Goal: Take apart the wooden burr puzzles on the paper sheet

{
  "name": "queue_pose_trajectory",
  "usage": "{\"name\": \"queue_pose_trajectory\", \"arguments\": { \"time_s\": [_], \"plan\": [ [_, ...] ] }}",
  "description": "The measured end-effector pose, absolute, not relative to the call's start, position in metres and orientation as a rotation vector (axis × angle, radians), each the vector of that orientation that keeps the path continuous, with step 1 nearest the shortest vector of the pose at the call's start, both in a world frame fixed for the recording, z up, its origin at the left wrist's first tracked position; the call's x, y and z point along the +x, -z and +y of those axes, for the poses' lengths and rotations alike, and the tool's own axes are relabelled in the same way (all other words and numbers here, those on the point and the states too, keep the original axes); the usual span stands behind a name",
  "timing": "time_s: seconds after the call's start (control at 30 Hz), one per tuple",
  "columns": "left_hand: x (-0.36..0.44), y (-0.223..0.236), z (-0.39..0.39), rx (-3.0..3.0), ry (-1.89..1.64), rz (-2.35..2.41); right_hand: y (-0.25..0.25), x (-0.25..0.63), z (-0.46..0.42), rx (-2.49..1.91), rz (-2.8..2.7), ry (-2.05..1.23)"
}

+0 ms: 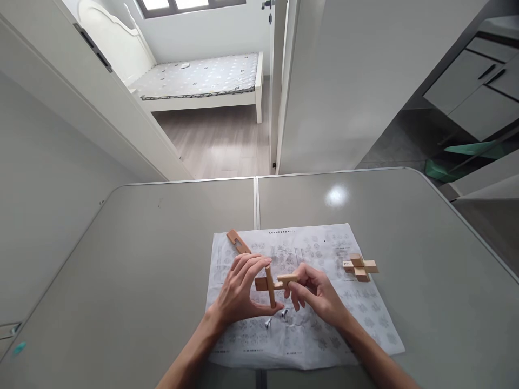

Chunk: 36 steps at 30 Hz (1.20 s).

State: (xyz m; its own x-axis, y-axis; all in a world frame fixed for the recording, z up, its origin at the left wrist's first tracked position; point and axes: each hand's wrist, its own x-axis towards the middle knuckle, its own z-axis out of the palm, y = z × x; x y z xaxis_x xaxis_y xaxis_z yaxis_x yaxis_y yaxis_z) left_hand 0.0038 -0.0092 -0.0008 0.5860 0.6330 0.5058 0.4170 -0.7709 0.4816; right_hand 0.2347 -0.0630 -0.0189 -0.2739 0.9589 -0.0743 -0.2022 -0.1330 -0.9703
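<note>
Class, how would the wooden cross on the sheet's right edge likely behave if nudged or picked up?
The wooden cross probably won't roll, since its blocky arms jut out several ways. It would likely feel stiff, as it appears made of solid wood. Pushing it might shift the sheet, which it partly rests on.

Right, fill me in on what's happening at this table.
A person is at work with both hands over a printed sheet. The left hand holds an upright wooden piece by its ends; the right hand grips a crosswise wooden piece that meets it. Whether they interlock is unclear. A notched piece shows beyond the left hand, and a cross-shaped block sits at the sheet's right edge.
</note>
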Motion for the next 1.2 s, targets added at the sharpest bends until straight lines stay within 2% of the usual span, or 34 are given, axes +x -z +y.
{"name": "queue_pose_trajectory", "arguments": {
  "time_s": [0.3, 0.43, 0.8, 1.2],
  "plan": [
    [-0.009, -0.008, 0.000, 2.510, -0.966, 0.880, 0.022, 0.237, -0.064, -0.952, -1.006, -1.638],
    [-0.024, -0.012, 0.005, 2.450, -0.937, 0.896, 0.027, 0.244, -0.062, -0.962, -0.866, -1.528],
    [-0.043, 0.001, 0.024, 2.474, -0.826, 1.560, 0.028, 0.242, -0.060, -1.030, -0.848, -1.459],
    [-0.050, 0.015, 0.027, 2.387, -0.742, 1.827, 0.028, 0.243, -0.058, -1.035, -0.865, -1.462]
  ]
}}
